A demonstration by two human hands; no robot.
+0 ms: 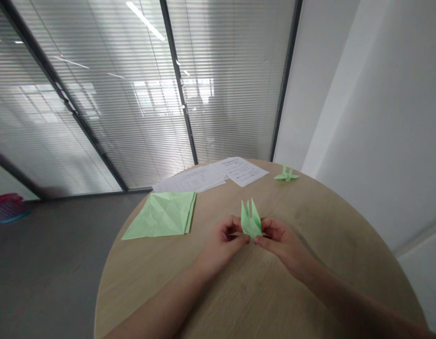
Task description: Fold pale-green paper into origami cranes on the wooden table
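Between my two hands is a folded piece of green origami paper (251, 222), with narrow points standing up from its top. My left hand (227, 238) pinches its lower left side between thumb and fingers. On the other side, my right hand (279, 239) grips the lower right, its thumb close to the left thumb at the bottom. Fingers cover part of the paper's sides. Left of my hands lies a stack of creased green paper sheets (163, 215). Farther back on the right sits a finished-looking green origami figure (287, 174) with several points.
The round wooden table (239, 301) carries everything. Printed white sheets (244, 170) overlap along its far edge. Glass panels with blinds (235, 94) rise behind it, and a white wall (380, 117) stands at the right. A red and blue basket (8, 208) is on the floor, far left.
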